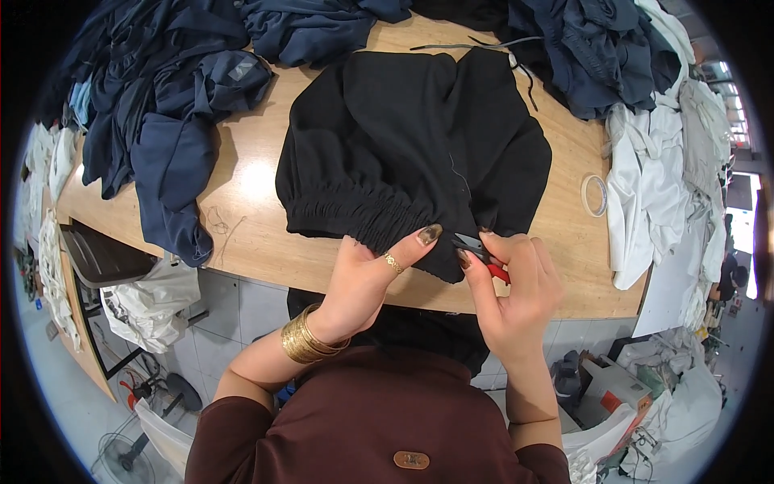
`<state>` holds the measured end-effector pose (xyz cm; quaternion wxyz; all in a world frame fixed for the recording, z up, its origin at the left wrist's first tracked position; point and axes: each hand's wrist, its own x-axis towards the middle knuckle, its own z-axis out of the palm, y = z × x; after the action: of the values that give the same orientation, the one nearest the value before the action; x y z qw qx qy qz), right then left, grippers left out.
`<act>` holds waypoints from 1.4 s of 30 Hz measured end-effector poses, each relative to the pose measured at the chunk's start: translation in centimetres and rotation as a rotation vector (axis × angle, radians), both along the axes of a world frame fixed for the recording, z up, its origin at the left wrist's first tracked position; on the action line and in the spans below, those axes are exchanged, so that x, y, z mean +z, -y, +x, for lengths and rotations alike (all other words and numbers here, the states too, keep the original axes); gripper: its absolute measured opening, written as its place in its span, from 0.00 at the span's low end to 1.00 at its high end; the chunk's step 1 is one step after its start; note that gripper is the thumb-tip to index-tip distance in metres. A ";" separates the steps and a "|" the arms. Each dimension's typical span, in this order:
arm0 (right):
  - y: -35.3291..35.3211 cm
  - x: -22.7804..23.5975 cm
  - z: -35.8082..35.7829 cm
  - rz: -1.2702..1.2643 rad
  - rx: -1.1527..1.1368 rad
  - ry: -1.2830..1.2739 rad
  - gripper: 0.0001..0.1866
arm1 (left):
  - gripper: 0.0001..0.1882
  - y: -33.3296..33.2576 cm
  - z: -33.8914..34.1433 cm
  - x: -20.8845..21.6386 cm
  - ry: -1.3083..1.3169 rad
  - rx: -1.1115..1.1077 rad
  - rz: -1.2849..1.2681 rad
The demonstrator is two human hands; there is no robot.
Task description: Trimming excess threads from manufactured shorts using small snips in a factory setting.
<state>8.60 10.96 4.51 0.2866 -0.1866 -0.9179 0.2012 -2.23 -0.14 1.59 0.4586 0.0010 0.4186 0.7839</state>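
Observation:
A black garment (387, 121) with a gathered elastic waistband lies spread on the wooden table in front of me. My left hand (375, 270) grips the waistband near the table's front edge, thumb on top and fingers hidden underneath. In my right hand (516, 278) is a pair of thread snips (474, 247) with dark blades and a red handle, held between thumb and fingers. The blades point left, over the garment's edge beside my left thumb. A loose pale thread (461, 176) runs along the black cloth above the snips.
Navy garments (169, 121) are heaped at the table's left and more navy cloth (597, 56) at the far right. White cloth (645, 185) hangs over the right edge, near a tape roll (594, 196). Thread scraps (224, 228) lie on the wood. A dark cord (476, 43) lies behind the garment.

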 end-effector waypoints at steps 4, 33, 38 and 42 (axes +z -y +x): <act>0.2 -0.2 0.1 -0.027 -0.021 -0.004 0.11 | 0.09 0.3 -0.1 -0.3 0.002 -0.059 -0.018; -0.2 -0.4 0.2 -0.003 -0.026 -0.020 0.09 | 0.08 -0.2 -0.2 -0.1 0.021 -0.066 -0.025; -0.4 -0.5 0.2 0.040 -0.014 -0.005 0.09 | 0.09 -0.3 -0.3 0.0 0.075 -0.094 -0.061; -0.4 -0.4 0.1 0.036 -0.010 -0.004 0.09 | 0.08 -0.4 -0.4 0.0 0.083 -0.113 -0.058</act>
<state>8.74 11.34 4.11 0.2930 -0.1858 -0.9197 0.1837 -2.62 0.25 1.58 0.5190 -0.0210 0.4213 0.7434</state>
